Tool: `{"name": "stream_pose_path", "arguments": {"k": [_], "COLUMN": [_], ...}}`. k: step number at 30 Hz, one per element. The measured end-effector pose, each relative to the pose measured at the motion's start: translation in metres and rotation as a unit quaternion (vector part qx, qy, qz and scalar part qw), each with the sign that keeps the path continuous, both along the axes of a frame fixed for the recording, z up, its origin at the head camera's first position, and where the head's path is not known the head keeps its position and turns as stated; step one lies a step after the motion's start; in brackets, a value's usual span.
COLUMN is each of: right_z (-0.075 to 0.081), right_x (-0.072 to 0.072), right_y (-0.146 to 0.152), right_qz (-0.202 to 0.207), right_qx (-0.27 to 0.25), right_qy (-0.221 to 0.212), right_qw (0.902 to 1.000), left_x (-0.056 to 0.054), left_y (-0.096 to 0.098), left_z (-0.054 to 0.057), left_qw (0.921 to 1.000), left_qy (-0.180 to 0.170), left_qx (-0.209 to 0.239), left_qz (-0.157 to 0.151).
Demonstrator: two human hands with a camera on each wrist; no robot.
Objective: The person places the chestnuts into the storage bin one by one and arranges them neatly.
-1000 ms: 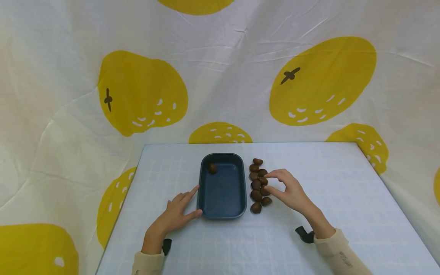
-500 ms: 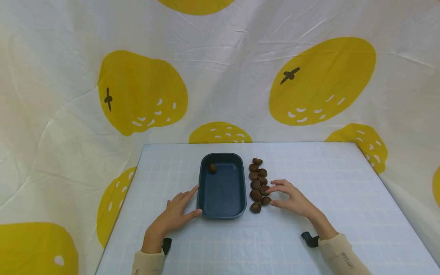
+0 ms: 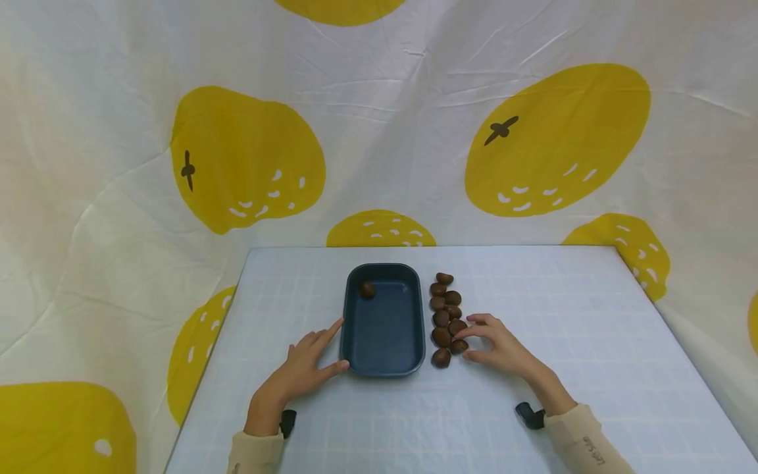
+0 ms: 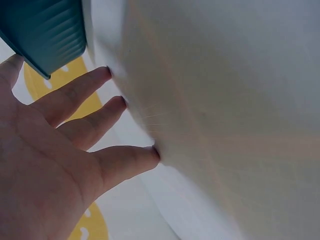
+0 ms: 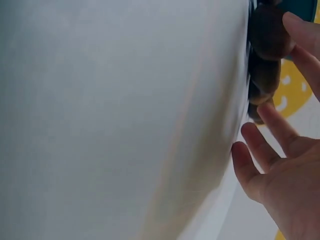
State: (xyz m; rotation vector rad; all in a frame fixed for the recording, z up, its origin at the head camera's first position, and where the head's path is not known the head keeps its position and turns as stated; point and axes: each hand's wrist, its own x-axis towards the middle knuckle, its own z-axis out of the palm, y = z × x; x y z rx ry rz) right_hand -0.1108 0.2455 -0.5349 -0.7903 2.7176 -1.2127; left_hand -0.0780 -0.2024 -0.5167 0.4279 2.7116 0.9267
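Note:
My left hand [image 3: 304, 365] is spread at the near left corner of a dark blue rectangular dish [image 3: 383, 376], index fingertip and thumb against its side. The left wrist view shows its other fingers stretched out, tips at the tabletop. A brown chestnut [image 3: 367, 290] lies inside the dish near its far left corner. Several chestnuts [image 3: 441, 338] stand in two uneven rows right of the dish. At the near end of the right row, my right hand [image 3: 503, 347] pinches a chestnut [image 5: 270, 31] between thumb and index finger. Its other fingers are spread, and the index fingertip is hidden in the right wrist view.
The table [image 3: 367, 428] has a pale checked cover. Behind it hangs a white cloth [image 3: 391, 145] with large yellow fruit prints. A black wrist camera [image 3: 530, 416] sits under the right wrist, and another black wrist camera [image 3: 287, 423] beside the left.
My right hand has moved from the middle of the right row toward its near end, and its thumb and index finger have closed about the chestnut there. The left hand and dish stay put.

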Motion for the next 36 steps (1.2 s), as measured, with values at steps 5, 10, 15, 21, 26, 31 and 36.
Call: {"name": "stream_pose_path", "arguments": {"k": [5,10,15,21,26,31,36], "right_z": [-0.0035,-0.0058,-0.0052,-0.0030,-0.0015,-0.0009,-0.0020], "right_x": [-0.0011,-0.0044,-0.0038,-0.0024,-0.0015,-0.0011,-0.0014], "right_y": [-0.0018,-0.0048,-0.0070,-0.0089,-0.0089,-0.0081,-0.0065], "right_qz": [0.005,0.012,0.006,0.000,-0.003,-0.002,-0.001], "right_qx": [0.006,0.016,0.024,0.025,0.028,0.024,0.020], "right_qy": [0.020,0.043,0.039,0.020,0.009,0.008,0.014], "right_qw": [0.9998,0.9989,0.9990,0.9995,0.9996,0.9997,0.9997], "left_x": [-0.0003,-0.0005,-0.0015,-0.0017,-0.0018,-0.0015,-0.0015], "left_y": [-0.0002,-0.0011,-0.0014,-0.0017,-0.0016,-0.0012,-0.0013], "left_z": [-0.0005,-0.0006,-0.0015,-0.0022,-0.0019,-0.0003,-0.0001], "left_qw": [1.0000,1.0000,1.0000,1.0000,1.0000,1.0000,1.0000], "left_qy": [0.001,-0.002,0.005,0.007,0.002,-0.003,-0.006], "left_qx": [0.001,-0.001,0.001,0.000,-0.001,0.002,-0.003], "left_qz": [-0.003,-0.003,-0.006,-0.006,-0.003,0.000,0.000]}}
